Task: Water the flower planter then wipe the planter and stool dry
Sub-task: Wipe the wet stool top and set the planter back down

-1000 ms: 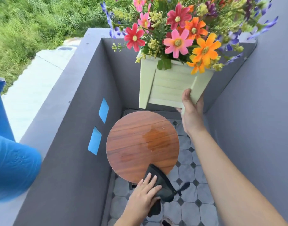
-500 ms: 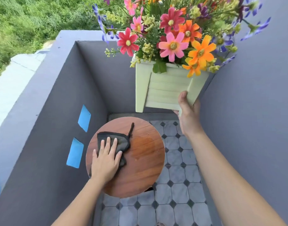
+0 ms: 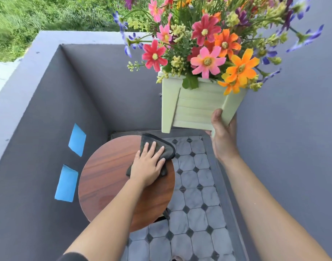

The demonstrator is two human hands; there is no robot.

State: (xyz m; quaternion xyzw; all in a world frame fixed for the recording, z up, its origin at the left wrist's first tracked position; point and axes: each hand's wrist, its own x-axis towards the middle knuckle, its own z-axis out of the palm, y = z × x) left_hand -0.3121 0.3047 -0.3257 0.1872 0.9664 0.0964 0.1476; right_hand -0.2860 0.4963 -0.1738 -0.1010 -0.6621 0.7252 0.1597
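A round wooden stool (image 3: 108, 187) stands below me on the tiled floor. My left hand (image 3: 147, 166) lies flat, fingers spread, pressing a dark grey cloth (image 3: 161, 146) onto the stool's far right edge. My right hand (image 3: 222, 136) grips the bottom right corner of a pale green slatted planter (image 3: 193, 108) and holds it tilted in the air, above and to the right of the stool. Pink, red, orange and purple flowers (image 3: 206, 46) fill the planter. A faint damp patch shows on the near part of the stool top.
Grey walls close in this narrow corner on the left, back and right. Two blue tape patches (image 3: 77, 139) mark the left wall. Grey octagon tiles (image 3: 195, 200) cover the floor to the right of the stool. Grass (image 3: 48, 14) lies beyond the wall.
My left hand has slid the cloth from the stool's left side to its far right edge, and the dark wet patch in the middle is gone. The planter stays held up.
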